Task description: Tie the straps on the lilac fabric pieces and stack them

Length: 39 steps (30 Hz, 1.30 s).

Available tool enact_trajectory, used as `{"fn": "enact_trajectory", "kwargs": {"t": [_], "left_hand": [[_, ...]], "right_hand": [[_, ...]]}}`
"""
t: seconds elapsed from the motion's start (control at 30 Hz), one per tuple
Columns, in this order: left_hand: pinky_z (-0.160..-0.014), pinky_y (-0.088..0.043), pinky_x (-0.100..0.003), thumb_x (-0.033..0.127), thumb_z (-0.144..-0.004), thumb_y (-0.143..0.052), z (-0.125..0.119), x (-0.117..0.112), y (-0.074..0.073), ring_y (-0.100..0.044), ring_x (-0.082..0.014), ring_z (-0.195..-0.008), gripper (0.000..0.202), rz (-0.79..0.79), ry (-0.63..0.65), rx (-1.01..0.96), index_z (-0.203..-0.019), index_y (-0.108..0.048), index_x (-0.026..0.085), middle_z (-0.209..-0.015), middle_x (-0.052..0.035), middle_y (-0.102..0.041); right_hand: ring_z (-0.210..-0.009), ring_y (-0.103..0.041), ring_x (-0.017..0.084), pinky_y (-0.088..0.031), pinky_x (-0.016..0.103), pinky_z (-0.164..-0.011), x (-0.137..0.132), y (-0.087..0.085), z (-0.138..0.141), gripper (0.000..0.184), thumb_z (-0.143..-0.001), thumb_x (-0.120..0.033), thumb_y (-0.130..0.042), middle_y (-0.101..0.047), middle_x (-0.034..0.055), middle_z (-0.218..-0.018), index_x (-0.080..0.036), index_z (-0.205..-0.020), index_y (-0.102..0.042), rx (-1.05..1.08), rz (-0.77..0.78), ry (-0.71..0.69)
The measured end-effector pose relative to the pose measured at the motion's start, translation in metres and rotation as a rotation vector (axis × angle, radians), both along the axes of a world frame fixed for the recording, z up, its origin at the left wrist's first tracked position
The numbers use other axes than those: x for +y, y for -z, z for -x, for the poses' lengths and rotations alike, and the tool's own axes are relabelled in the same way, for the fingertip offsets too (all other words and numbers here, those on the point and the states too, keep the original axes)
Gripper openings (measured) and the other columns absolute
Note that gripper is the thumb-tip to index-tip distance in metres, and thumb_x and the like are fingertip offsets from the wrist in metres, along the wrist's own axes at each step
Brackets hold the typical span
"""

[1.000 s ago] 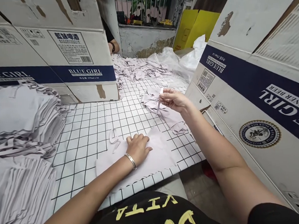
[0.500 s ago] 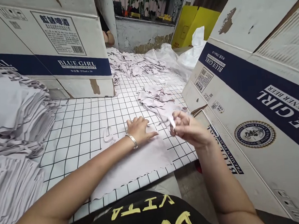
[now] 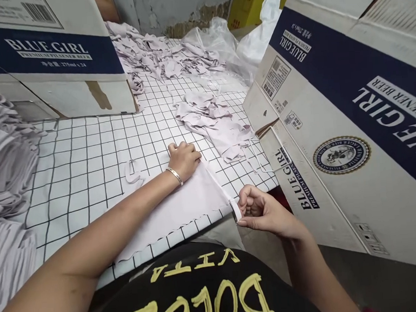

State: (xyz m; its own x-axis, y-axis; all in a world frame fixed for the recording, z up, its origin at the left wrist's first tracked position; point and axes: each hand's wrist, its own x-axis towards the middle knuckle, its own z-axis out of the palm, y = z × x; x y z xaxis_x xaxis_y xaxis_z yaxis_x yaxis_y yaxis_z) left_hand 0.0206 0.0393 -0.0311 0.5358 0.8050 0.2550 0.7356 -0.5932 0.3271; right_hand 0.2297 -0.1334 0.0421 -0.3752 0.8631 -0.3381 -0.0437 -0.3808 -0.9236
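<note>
A flat pale pink fabric piece (image 3: 183,203) lies on the checked cloth near the table's front edge. My left hand (image 3: 185,161) rests at its far right corner, fingers curled and closed on the end of a narrow fabric strip (image 3: 215,178). That strip runs fairly straight along the piece's right edge to my right hand (image 3: 264,214). There, just past the front edge, thumb and finger pinch its other end, which bends downward. Whether the strip is joined to the piece I cannot tell. A small curled strip (image 3: 133,173) lies left of my left wrist.
Stacks of pale fabric pieces (image 3: 4,151) stand at the left. Cardboard cartons flank the table, one at the left (image 3: 82,91) and one at the right (image 3: 339,156). Fabric scraps (image 3: 212,120) lie ahead, with more scraps and clear plastic (image 3: 217,36) behind. Another person's arm (image 3: 107,6) shows at the back.
My right hand has come down toward the table's front edge with the strip, which is now stretched between both hands. My left hand's spread fingers have curled closed. The view has tilted downward.
</note>
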Motion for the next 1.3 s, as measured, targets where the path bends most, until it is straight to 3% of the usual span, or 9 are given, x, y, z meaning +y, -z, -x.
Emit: {"fn": "enact_trajectory", "kwargs": {"t": [0.3,0.4,0.5,0.63,0.7,0.83,1.0,1.13,1.3], "left_hand": [[-0.089,-0.022,-0.05,0.024,-0.084,-0.051,-0.004,0.005,-0.001,-0.052,-0.0265,-0.1,0.022,0.227,-0.243,-0.185,-0.085,-0.074,0.024,-0.089,-0.0058,-0.071],[-0.091,-0.027,-0.045,0.023,-0.077,-0.059,-0.001,0.019,-0.016,-0.056,-0.0232,-0.095,0.024,0.455,-0.392,-0.223,-0.098,-0.071,0.024,-0.093,-0.0023,-0.07],[-0.087,-0.033,-0.039,0.014,-0.07,-0.061,0.014,0.022,-0.033,-0.058,-0.0202,-0.09,0.038,0.476,-0.476,-0.231,-0.107,-0.064,0.023,-0.103,-0.0018,-0.067],[-0.085,-0.031,-0.041,0.029,-0.08,-0.059,0.041,-0.015,-0.036,-0.056,-0.0238,-0.093,0.013,0.384,-0.386,-0.093,-0.089,-0.064,0.021,-0.095,-0.003,-0.066],[-0.085,-0.028,-0.042,0.044,-0.082,-0.06,0.05,-0.042,-0.029,-0.053,-0.0265,-0.096,0.024,0.363,-0.321,0.0,-0.086,-0.062,0.021,-0.094,-0.0044,-0.066],[-0.082,-0.025,-0.041,0.053,-0.081,-0.063,0.06,-0.078,-0.018,-0.048,-0.0277,-0.097,0.034,0.27,-0.305,0.109,-0.092,-0.06,0.021,-0.097,-0.0062,-0.064],[-0.079,-0.023,-0.041,0.046,-0.084,-0.063,0.063,-0.085,-0.018,-0.047,-0.0274,-0.098,0.028,0.184,-0.297,0.136,-0.096,-0.06,0.021,-0.1,-0.0068,-0.061],[-0.079,-0.022,-0.041,0.04,-0.086,-0.062,0.061,-0.085,-0.019,-0.048,-0.0257,-0.097,0.02,0.26,-0.293,0.089,-0.093,-0.059,0.021,-0.097,-0.0047,-0.064],[-0.08,-0.023,-0.039,0.032,-0.084,-0.063,0.061,-0.083,-0.02,-0.05,-0.0241,-0.096,0.014,0.432,-0.29,0.013,-0.086,-0.058,0.019,-0.093,-0.0022,-0.066]], "right_hand": [[-0.069,-0.055,0.008,-0.047,0.023,-0.064,-0.007,0.009,-0.003,0.034,-0.072,-0.019,-0.079,-0.057,-0.0037,-0.077,-0.02,-0.084,-0.048,-0.107,0.004,0.015],[-0.072,-0.061,0.012,-0.052,0.029,-0.07,0.037,0.005,0.004,0.034,-0.071,-0.022,-0.08,-0.059,-0.0028,-0.077,-0.02,-0.083,-0.048,-0.08,-0.098,0.111],[-0.072,-0.063,0.014,-0.053,0.031,-0.071,0.107,-0.004,0.019,0.038,-0.068,-0.023,-0.081,-0.058,-0.0039,-0.072,-0.022,-0.082,-0.046,0.002,-0.329,0.299],[-0.074,-0.064,0.014,-0.051,0.028,-0.068,0.179,-0.011,0.045,0.04,-0.067,-0.024,-0.08,-0.055,-0.0057,-0.068,-0.023,-0.082,-0.043,0.093,-0.44,0.4],[-0.075,-0.065,0.013,-0.051,0.026,-0.067,0.19,-0.009,0.055,0.041,-0.066,-0.025,-0.081,-0.055,-0.0063,-0.069,-0.023,-0.082,-0.043,0.127,-0.429,0.401],[-0.067,-0.062,0.01,-0.047,0.022,-0.06,0.176,0.009,0.066,0.045,-0.061,-0.026,-0.084,-0.057,-0.0072,-0.066,-0.022,-0.08,-0.044,0.174,-0.335,0.368],[-0.067,-0.065,0.013,-0.049,0.024,-0.06,0.145,0.037,0.076,0.048,-0.059,-0.028,-0.086,-0.064,-0.0042,-0.067,-0.022,-0.084,-0.046,0.176,-0.112,0.2],[-0.071,-0.067,0.015,-0.051,0.026,-0.064,0.134,0.049,0.082,0.051,-0.058,-0.028,-0.087,-0.066,-0.003,-0.07,-0.022,-0.086,-0.045,0.156,0.019,0.163],[-0.066,-0.062,0.012,-0.048,0.024,-0.063,0.131,0.054,0.083,0.048,-0.06,-0.028,-0.085,-0.062,-0.0051,-0.067,-0.022,-0.085,-0.045,0.128,-0.081,0.134]]}}
